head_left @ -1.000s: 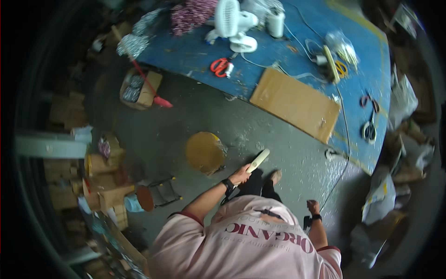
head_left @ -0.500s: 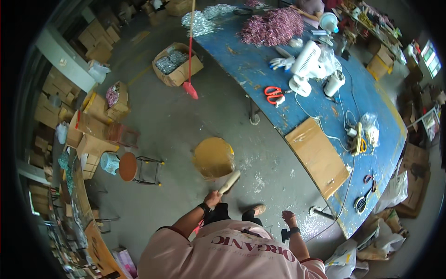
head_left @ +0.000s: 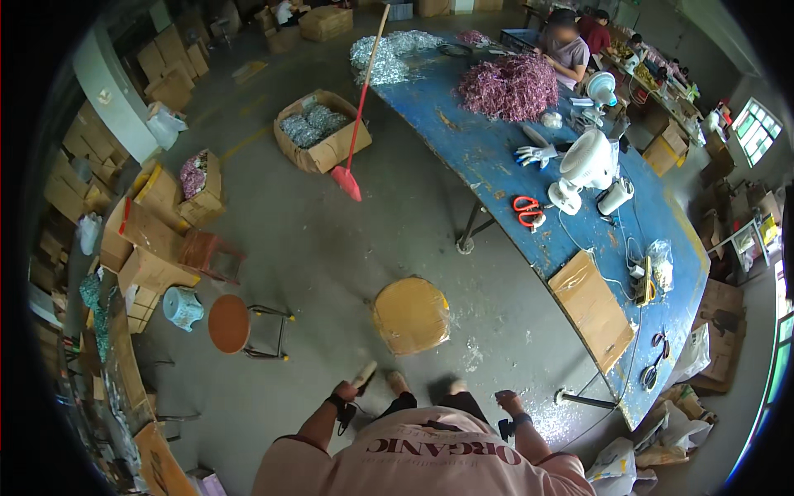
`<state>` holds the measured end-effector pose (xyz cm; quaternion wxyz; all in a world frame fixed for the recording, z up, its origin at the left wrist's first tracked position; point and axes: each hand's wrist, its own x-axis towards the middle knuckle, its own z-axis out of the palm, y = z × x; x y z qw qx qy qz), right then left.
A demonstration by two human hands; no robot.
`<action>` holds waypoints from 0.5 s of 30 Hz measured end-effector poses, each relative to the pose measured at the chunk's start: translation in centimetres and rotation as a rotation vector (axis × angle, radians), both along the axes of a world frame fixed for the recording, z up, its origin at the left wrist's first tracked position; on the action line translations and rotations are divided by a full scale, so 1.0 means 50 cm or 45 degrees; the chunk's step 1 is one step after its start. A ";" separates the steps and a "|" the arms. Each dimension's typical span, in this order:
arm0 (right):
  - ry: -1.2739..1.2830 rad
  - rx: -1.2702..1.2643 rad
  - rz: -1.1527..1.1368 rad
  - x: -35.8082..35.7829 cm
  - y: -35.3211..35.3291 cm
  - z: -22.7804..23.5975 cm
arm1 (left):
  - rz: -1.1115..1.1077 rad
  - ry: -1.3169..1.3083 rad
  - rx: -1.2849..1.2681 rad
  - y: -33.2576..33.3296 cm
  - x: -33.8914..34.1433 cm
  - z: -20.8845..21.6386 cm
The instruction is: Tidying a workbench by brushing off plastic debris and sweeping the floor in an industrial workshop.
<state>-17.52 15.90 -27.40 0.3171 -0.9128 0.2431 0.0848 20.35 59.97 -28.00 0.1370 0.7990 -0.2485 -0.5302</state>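
Head view: the left hand (head_left: 345,391) is clenched around a pale, roll-like object (head_left: 365,374), possibly a tape roll or handle, too small to tell. Its free end pointed toward the blue worktable 1.0 s ago; the table has since swung away to the right, so the person has turned and stepped while carrying it. Just beyond the gripped end sits 1 round yellow-topped stool (head_left: 411,315); further left of the grip stands 1 brown round stool (head_left: 229,323). The right hand (head_left: 508,403) hangs empty beside the hip, fingers loosely curled. On the blue table (head_left: 496,165), well beyond the grip, are 1 white fan (head_left: 584,165) and 1 pair of red scissors (head_left: 527,210).
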 end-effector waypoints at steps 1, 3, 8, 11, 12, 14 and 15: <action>0.143 0.168 -0.118 0.030 0.018 0.002 | 0.317 0.140 -0.074 0.037 0.020 0.007; -0.021 -0.065 0.214 0.105 0.025 0.005 | 0.964 0.414 -0.211 0.089 0.048 0.029; 0.004 -0.532 0.600 0.289 -0.021 -0.112 | 1.008 0.289 -0.161 0.163 0.142 0.083; 0.521 -0.044 -0.079 0.459 -0.022 -0.087 | 0.857 -0.067 -0.372 0.239 0.114 0.063; 0.298 -0.177 0.165 0.506 -0.019 -0.082 | 1.319 0.254 -0.049 0.244 0.127 0.073; 0.064 -0.319 0.395 0.603 -0.015 -0.082 | 1.434 0.286 -0.058 0.251 0.146 0.077; 0.015 -0.224 0.384 0.641 -0.008 -0.077 | 1.479 0.337 -0.028 0.223 0.170 0.108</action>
